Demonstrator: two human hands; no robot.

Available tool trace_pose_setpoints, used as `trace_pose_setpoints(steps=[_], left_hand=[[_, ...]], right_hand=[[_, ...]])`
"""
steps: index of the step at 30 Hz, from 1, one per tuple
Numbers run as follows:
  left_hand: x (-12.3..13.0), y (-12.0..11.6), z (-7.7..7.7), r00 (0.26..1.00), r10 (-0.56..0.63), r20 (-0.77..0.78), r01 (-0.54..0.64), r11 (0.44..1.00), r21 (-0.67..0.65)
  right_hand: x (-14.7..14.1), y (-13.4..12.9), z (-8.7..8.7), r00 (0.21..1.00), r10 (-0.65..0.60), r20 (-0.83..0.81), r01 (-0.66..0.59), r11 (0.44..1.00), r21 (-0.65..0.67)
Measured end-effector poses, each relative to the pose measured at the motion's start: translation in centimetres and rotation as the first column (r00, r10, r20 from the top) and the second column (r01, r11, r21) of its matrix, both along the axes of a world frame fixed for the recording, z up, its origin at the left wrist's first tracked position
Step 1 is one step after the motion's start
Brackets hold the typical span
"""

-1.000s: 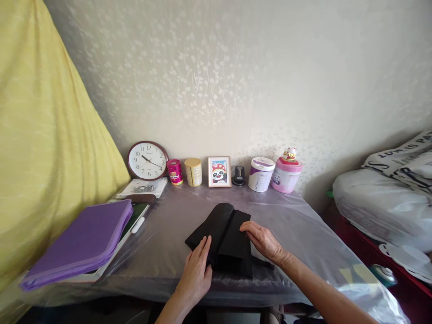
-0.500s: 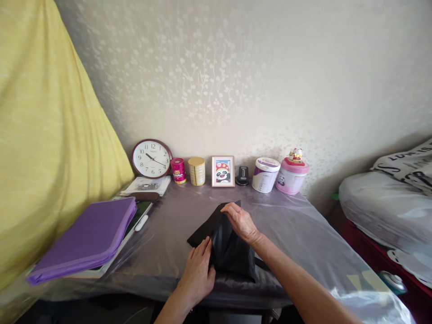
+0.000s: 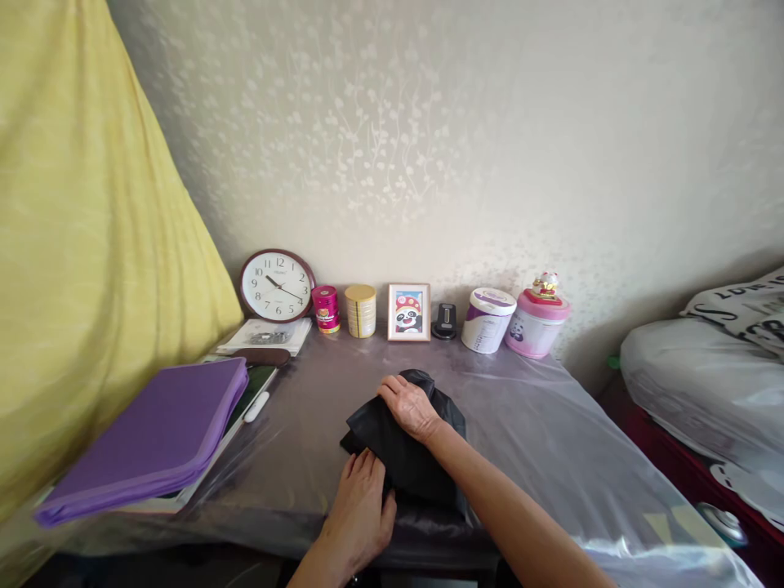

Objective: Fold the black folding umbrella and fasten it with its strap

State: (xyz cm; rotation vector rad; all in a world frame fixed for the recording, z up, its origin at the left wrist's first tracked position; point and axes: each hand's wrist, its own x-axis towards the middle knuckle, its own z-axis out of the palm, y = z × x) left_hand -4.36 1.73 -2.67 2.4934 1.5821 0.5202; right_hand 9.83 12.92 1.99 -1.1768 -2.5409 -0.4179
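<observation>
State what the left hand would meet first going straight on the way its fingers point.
Most likely the black material: it lies at the fingertips of the left hand, apparently touching them. Past that, the right hand may be in line, though one view leaves depth unclear.

Four canisters point(image 3: 361, 314), one clock point(image 3: 278, 286)

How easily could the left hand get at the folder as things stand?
Likely yes: nothing visible stands between the left hand and the folder, though it would have to leave the black material it touches.
</observation>
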Motion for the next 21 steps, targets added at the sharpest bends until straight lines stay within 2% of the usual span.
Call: trace_pose_setpoints(steps=[3,7,9,11,13,17,21], left_hand=[[-0.5,-0.5,-0.3,0.999,-0.005,0.048,0.001,0.996,0.089],[-0.6,-1.3,1.3,0.987,0.035,0.157,-0.071,0.970,0.230],[-0.1,-1.4,2.2,0.992,-0.028,0.123,-0.008,0.959,0.282],[0.6,-1.1,2.5,0.993,-0.110,0.032,0.093,0.938,0.334],[1.2,-0.6,1.8,0.985,-0.157,-0.073,0.172,0.926,0.335],[1.8,0.1,-0.3,0.990,-0.058,-0.131,0.094,0.955,0.283],[1.7,0.2,-1.4,0.991,-0.039,-0.126,0.071,0.963,0.261]], right_hand=[[0.1,0.1,-0.1,0.999,0.003,0.045,-0.003,1.000,-0.005],[0.3,0.0,-0.1,1.000,0.003,0.029,-0.002,1.000,-0.028],[0.4,0.0,-0.2,1.000,0.003,0.006,-0.003,0.999,-0.047],[0.4,0.0,-0.2,1.000,-0.003,-0.012,0.002,0.998,-0.060],[0.4,0.1,-0.3,1.000,-0.004,-0.020,0.003,0.998,-0.062],[0.8,-0.2,-0.3,0.997,0.030,-0.064,-0.033,0.999,-0.040],[1.9,-2.1,-0.4,0.984,0.118,-0.136,-0.118,0.993,0.010]])
